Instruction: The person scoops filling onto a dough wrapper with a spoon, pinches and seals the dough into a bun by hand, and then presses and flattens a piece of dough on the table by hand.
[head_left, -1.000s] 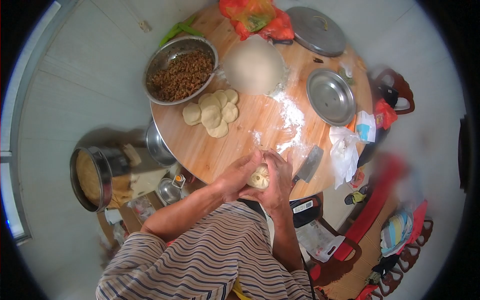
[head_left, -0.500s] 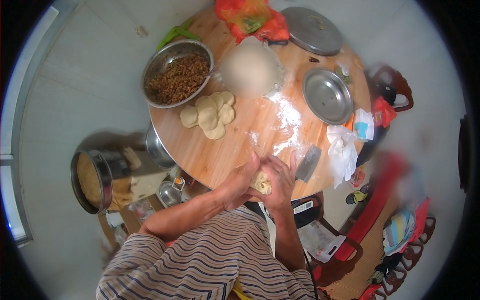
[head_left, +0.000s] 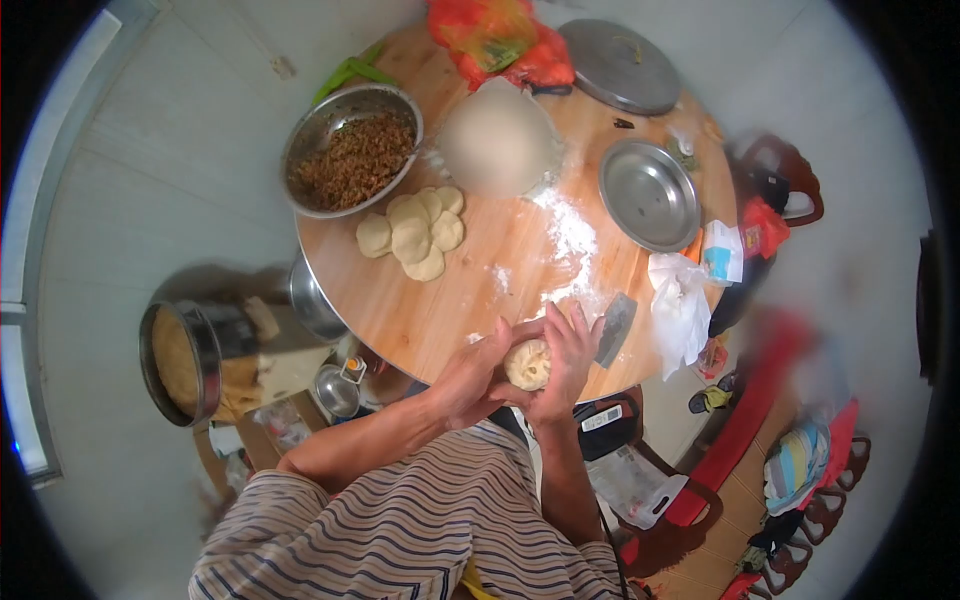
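A round stuffed bun (head_left: 528, 364) of pale dough, its top gathered in pleats, sits between my two hands above the table's near edge. My left hand (head_left: 474, 376) cups it from the left, and my right hand (head_left: 563, 368) wraps its right side with the fingers pointing up. Flattened dough rounds (head_left: 410, 236) lie overlapping in a pile farther left on the table. Behind them stands a steel bowl (head_left: 293, 178) with brown minced filling (head_left: 360, 160) in it. A cleaver-like blade (head_left: 616, 330) lies flat just beyond my right hand.
The round wooden table (head_left: 375, 315) carries scattered flour (head_left: 568, 240), a steel basin (head_left: 650, 195), a metal lid (head_left: 622, 65), a white plastic bag (head_left: 680, 310) and red bags (head_left: 500, 40). A blurred pale mound (head_left: 500, 140) is at the back. Left of the table stands a large pot (head_left: 210, 360).
My hands have opened slightly around the bun, and its pleated top now shows more fully and faces up. The bun has shifted a little. The view has moved slightly.
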